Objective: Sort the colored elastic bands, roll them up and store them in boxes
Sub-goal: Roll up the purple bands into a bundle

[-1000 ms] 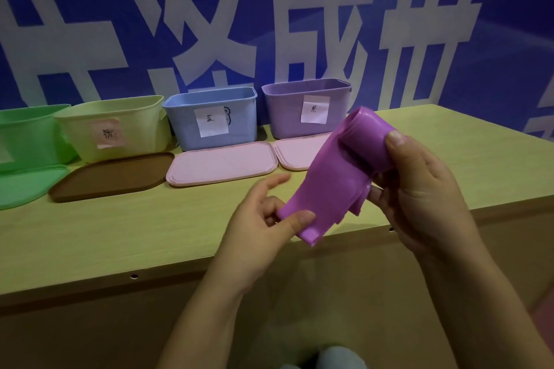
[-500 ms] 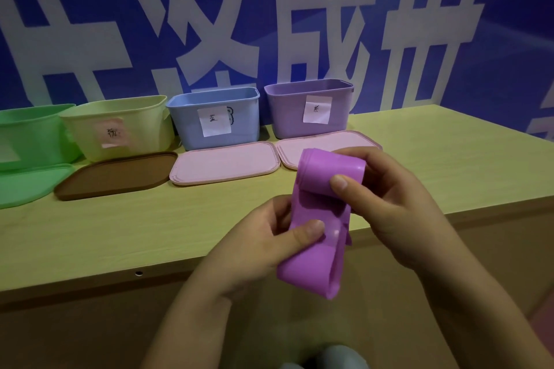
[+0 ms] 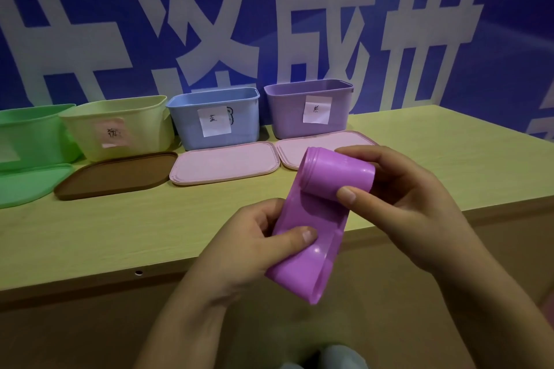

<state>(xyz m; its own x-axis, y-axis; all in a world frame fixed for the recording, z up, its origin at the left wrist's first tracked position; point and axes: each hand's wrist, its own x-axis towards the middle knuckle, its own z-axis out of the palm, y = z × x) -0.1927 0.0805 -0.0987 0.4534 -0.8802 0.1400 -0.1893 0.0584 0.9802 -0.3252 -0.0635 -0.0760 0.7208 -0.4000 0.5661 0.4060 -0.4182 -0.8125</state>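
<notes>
A purple elastic band (image 3: 317,219) is held in front of the table edge, its upper end rolled into a thick coil. My right hand (image 3: 398,198) grips that coil, thumb on its front and fingers over the top. My left hand (image 3: 251,246) pinches the flat hanging part, thumb pressing on its face. The loose lower end loops below my left thumb. Four open boxes stand in a row at the back: green (image 3: 27,132), yellow (image 3: 120,126), blue (image 3: 215,117) and purple (image 3: 308,108), each with a paper label.
Lids lie flat before the boxes: green (image 3: 27,186), brown (image 3: 117,174), and two pink ones (image 3: 224,165) (image 3: 290,153). The wooden table (image 3: 90,237) has its front edge just under my hands. A blue wall with large white characters rises behind.
The coil has come down and toward the middle from its raised tilt at the right. It now lies level, and more flat band hangs below my left thumb.
</notes>
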